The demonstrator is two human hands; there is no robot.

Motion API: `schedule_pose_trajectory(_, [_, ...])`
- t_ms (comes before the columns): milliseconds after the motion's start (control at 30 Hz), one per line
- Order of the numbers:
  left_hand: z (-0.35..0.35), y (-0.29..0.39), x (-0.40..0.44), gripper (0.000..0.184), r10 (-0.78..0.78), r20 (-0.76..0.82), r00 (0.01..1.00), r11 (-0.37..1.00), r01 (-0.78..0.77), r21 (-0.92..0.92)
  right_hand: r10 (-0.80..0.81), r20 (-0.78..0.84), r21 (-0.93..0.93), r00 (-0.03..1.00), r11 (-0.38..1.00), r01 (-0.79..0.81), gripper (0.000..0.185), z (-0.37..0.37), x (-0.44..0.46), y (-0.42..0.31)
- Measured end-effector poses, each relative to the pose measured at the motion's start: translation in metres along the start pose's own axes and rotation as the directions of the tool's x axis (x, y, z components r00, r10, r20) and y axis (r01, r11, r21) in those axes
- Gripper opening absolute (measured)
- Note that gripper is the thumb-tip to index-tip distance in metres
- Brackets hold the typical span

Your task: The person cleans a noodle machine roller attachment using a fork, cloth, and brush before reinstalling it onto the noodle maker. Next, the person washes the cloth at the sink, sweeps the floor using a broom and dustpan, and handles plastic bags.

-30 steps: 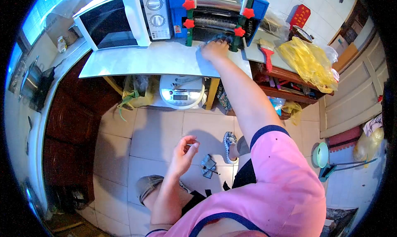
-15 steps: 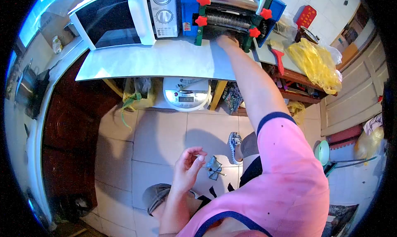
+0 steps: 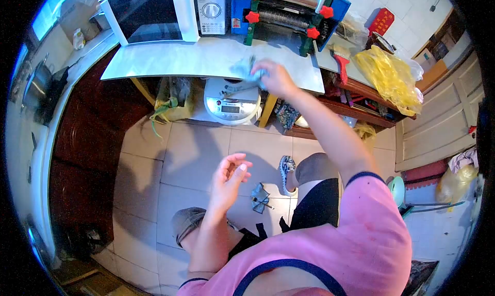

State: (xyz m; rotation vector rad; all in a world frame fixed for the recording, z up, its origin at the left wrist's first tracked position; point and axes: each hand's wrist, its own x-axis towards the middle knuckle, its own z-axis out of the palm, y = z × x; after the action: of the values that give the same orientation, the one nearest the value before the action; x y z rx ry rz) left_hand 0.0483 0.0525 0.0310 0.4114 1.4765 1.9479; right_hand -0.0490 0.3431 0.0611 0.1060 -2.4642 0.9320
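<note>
My right hand (image 3: 276,78) is at the front edge of a white tabletop (image 3: 165,61), closed on a light blue cloth (image 3: 246,70) that is smeared by motion. Behind it stands a blue roller machine (image 3: 289,17) with red star knobs, metal rollers and green side frames. Over the floor, well short of the table, my left hand (image 3: 230,176) hangs loosely curled, thumb apart from the fingers, with nothing visible in it.
A white microwave (image 3: 188,12) stands left of the machine. Under the tabletop sits a white rice cooker (image 3: 232,105). To the right lie a red-handled brush (image 3: 342,68) and a yellow plastic bag (image 3: 389,79). A crumpled dark item (image 3: 260,198) is on the tiled floor.
My right hand has come back from under the machine's rollers to the tabletop's front edge, and the cloth now shows in it. My left hand keeps its loose curl.
</note>
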Motion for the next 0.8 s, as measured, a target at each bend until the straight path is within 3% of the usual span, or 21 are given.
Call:
schedule_pose_trajectory(67, [0.001,-0.003,0.001,0.026,-0.018,-0.037,0.999,1.000,0.018,0.005,0.132,0.153,0.126,0.979,0.980,-0.152,0.025,0.002,-0.034,-0.046])
schedule_pose_trajectory(100, [0.003,-0.006,0.002,0.026,-0.020,-0.052,0.998,1.000,0.019,-0.004,0.047,0.125,0.198,0.991,0.978,-0.071,0.023,0.007,-0.048,-0.058])
schedule_pose_trajectory(167, [0.003,-0.012,0.002,0.024,-0.051,-0.099,0.994,0.999,0.050,-0.011,0.003,0.020,0.164,1.000,0.987,-0.006,0.021,0.005,-0.069,-0.074])
schedule_pose_trajectory(300, [-0.001,-0.013,-0.004,0.025,-0.078,-0.159,0.984,0.996,0.071,-0.046,0.264,-0.265,0.266,0.928,0.945,-0.193,0.033,-0.042,-0.075,-0.062])
schedule_pose_trajectory(367, [-0.005,-0.009,-0.007,0.025,-0.054,-0.121,0.991,0.996,0.045,-0.075,0.096,-0.336,-0.195,0.937,0.966,-0.169,0.042,-0.068,-0.070,-0.052])
schedule_pose_trajectory(433, [-0.010,-0.005,-0.010,0.025,-0.038,-0.127,0.991,0.996,0.027,-0.086,0.096,-0.286,-0.539,0.953,0.806,-0.243,0.049,-0.068,-0.068,-0.006])
schedule_pose_trajectory(467, [-0.013,-0.004,-0.011,0.026,-0.029,-0.116,0.993,0.996,0.019,-0.086,0.021,-0.247,-0.673,0.969,0.716,-0.187,0.046,-0.057,-0.067,0.006])
schedule_pose_trajectory(600, [-0.018,-0.005,-0.012,0.026,-0.020,-0.131,0.991,0.992,0.003,-0.127,-0.027,-0.074,-0.501,0.997,0.865,-0.013,0.037,-0.003,-0.030,-0.008])
schedule_pose_trajectory(800, [-0.026,0.000,-0.007,0.025,-0.034,-0.183,0.983,0.988,0.006,-0.152,-0.170,-0.071,-0.360,0.983,0.923,0.133,0.025,0.109,0.057,-0.056])
